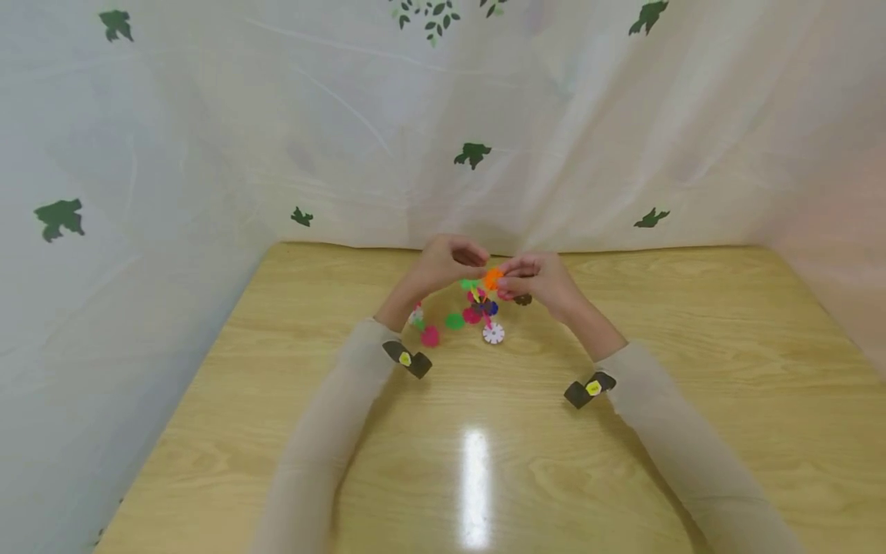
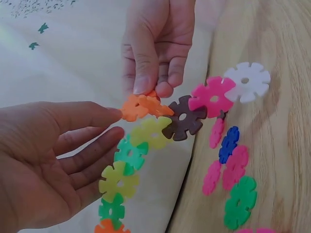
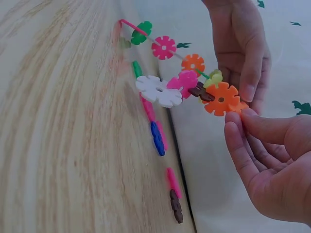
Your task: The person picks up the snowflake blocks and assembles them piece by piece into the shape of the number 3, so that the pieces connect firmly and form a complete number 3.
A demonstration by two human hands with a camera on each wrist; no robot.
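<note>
My right hand [image 1: 545, 283] pinches an orange snowflake disc [image 3: 235, 107] between thumb and fingertips. It meets another orange snowflake disc [image 3: 221, 99] in a raised, curved chain of slotted plastic discs. Along the chain are a brown disc [image 2: 183, 117], a pink disc [image 2: 212, 97], a white disc [image 2: 247, 82], and yellow and green ones. In the left wrist view, my left hand [image 2: 43, 160] has its thumb tip at the edge of the orange pieces. Its other fingers lie apart from the thumb, beside the chain. Where the orange discs join is partly hidden.
Below the chain, on the wooden table [image 1: 526, 462], are a blue disc [image 2: 229, 144], a green disc [image 2: 240, 202] and several pink ones. A brown disc [image 3: 176, 206] lies near the table's back edge. A pale curtain [image 1: 346, 154] hangs behind.
</note>
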